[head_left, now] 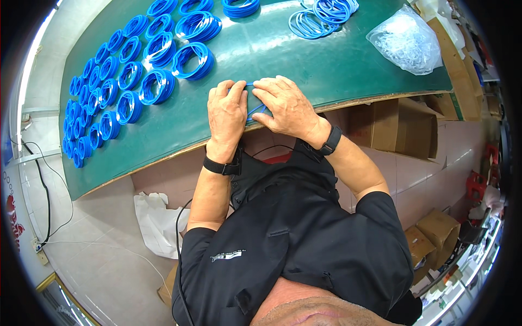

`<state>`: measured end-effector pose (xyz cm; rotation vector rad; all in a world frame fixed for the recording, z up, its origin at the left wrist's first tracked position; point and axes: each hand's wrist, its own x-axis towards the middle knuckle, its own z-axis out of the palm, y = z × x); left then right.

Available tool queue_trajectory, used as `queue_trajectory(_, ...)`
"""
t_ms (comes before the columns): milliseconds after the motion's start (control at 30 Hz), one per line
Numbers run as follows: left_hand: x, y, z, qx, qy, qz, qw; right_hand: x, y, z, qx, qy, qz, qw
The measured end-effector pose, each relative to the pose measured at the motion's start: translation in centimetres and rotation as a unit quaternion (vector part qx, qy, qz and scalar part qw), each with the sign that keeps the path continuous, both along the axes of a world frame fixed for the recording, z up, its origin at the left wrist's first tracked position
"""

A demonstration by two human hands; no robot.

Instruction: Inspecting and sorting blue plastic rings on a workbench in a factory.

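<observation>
Near the front edge of the green table, my left hand (227, 114) and my right hand (286, 103) are close together, fingers bent and pinched. Between them runs a thin blue cord (256, 110), and both hands grip it. Most of it is hidden behind my fingers, so I cannot tell whether it forms one loop or several. To the left of my hands, the nearest neat blue coil (205, 64) lies on the table. Farther off, at the top, is a looser pile of blue loops (311, 24).
Rows of blue coils (129, 107) cover the left part of the green table (179, 130). A clear plastic bag (406, 42) of pale, thin items sits on its right end. Below the edge at right stands an open cardboard box (399, 126). White sheeting (157, 223) lies on the floor at left.
</observation>
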<state>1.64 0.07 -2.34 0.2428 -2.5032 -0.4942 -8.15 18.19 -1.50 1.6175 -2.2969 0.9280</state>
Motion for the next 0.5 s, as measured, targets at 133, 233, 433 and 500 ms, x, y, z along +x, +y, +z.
queue_trajectory(133,0.01,-0.01,0.03,-0.001,0.004,0.001,1.0,-0.05,-0.08,0.04,0.001,-0.001,0.0,1.0)
queue_trajectory(233,0.06,0.04,0.04,0.0,0.003,0.0,1.0,0.01,-0.03,0.02,0.001,-0.001,-0.001,1.0)
queue_trajectory(433,0.01,0.06,0.07,-0.005,0.006,0.0,1.0,-0.02,-0.02,0.04,-0.003,-0.005,0.002,1.0)
queue_trajectory(500,0.02,0.08,0.09,-0.006,0.007,0.0,1.0,-0.03,-0.03,0.06,-0.004,-0.005,0.002,1.0)
